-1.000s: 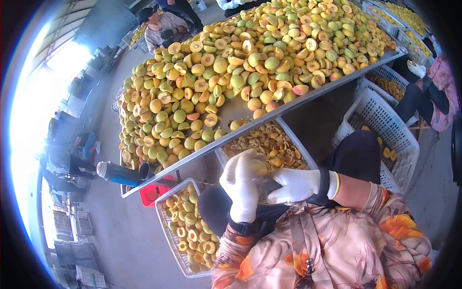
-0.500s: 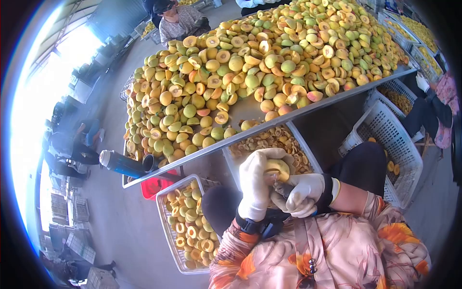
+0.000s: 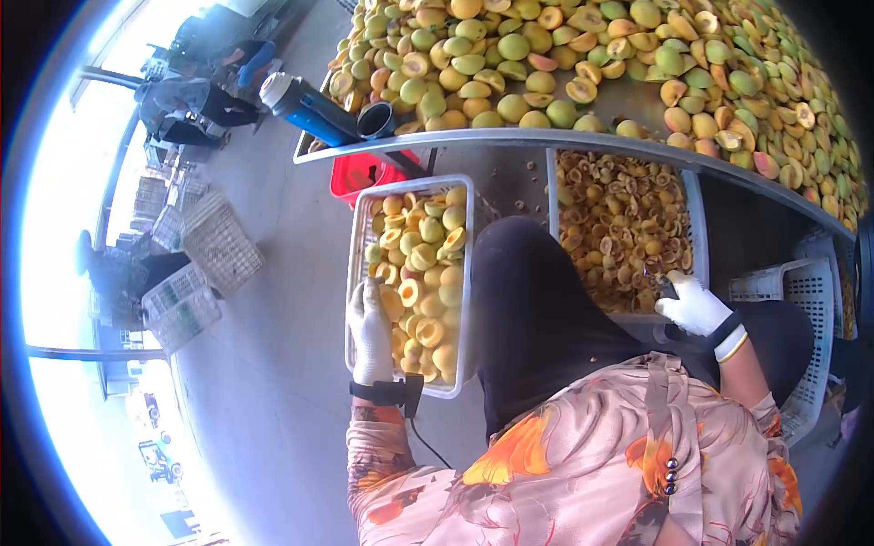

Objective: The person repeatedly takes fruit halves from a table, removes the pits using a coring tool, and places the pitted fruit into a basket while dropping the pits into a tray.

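My left hand (image 3: pixel 370 334), in a white glove, reaches into the left side of a white plastic crate (image 3: pixel 352 264). Its fingers are stretched out beside a yellow peach half (image 3: pixel 391 301) and other halves, many with hollowed middles. My right hand (image 3: pixel 696 305), also gloved, is closed around a small dark-handled tool (image 3: pixel 668 288); its working end is hard to make out. That hand is over the near right corner of a second crate (image 3: pixel 699 227), which holds brownish-yellow fruit scraps (image 3: pixel 624 223).
A metal-edged table (image 3: pixel 510 136) carries a large heap of peach halves (image 3: pixel 510 68). A blue flask (image 3: pixel 309 109) and dark cup (image 3: pixel 375 119) stand at its left corner, above a red basin (image 3: pixel 350 177). Another crate (image 3: pixel 801 282) is at right. People work at far left.
My hands have moved apart from the peach half they held together. The left went to the crate of halves, the right to the scrap crate with the tool. The view has swung left and down.
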Demonstrator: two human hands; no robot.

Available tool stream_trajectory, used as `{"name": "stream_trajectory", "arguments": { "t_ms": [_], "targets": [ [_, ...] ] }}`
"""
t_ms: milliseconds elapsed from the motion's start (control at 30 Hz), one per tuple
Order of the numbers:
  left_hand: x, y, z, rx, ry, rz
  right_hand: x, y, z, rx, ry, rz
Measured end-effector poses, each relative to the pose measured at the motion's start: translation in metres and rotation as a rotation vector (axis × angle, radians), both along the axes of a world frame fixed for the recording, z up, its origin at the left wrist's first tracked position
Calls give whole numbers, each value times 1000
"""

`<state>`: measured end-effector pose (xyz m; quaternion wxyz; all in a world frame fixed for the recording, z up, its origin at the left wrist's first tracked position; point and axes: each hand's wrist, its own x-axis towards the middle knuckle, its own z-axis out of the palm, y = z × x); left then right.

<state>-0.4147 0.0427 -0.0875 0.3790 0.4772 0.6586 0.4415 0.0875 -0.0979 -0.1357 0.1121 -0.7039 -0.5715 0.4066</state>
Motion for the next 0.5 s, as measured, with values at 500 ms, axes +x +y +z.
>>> {"name": "stream_trajectory", "arguments": {
  "t_ms": [500],
  "targets": [
    [-105,-107,-121,-333,758,67,-30,19,-25,16,-141,214]
  ]
}}
